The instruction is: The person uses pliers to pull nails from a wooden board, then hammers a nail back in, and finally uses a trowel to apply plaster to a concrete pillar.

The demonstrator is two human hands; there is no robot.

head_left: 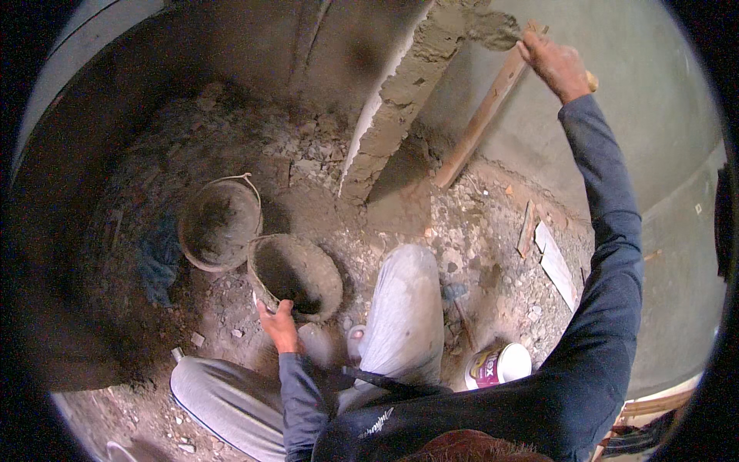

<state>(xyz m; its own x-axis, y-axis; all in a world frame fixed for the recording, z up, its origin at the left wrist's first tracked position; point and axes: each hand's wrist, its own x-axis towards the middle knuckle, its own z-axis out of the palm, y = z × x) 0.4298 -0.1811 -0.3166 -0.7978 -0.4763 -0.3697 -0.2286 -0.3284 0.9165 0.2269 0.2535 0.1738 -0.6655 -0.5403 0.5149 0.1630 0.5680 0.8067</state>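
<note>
My right hand (553,65) grips the wooden handle of a trowel (591,81), raised at the upper right, with its mortar-covered blade (496,31) against the rough wet mortar (416,69) along a column's edge. A wooden batten (477,131) leans against the wall just below that hand. My left hand (281,327) holds the near rim of a dirty bucket (315,269), tipped somewhat, with a dark interior. A second bucket (219,223) with a raised handle stands beside it, farther left, with grey residue inside.
Rubble (477,231) covers the floor around my bent legs (400,308). A white paint pail (504,362) and a small hammer-like tool (462,308) lie near my right knee. Scrap boards (554,262) rest along the right wall, and a blue cloth (158,262) lies left of the buckets.
</note>
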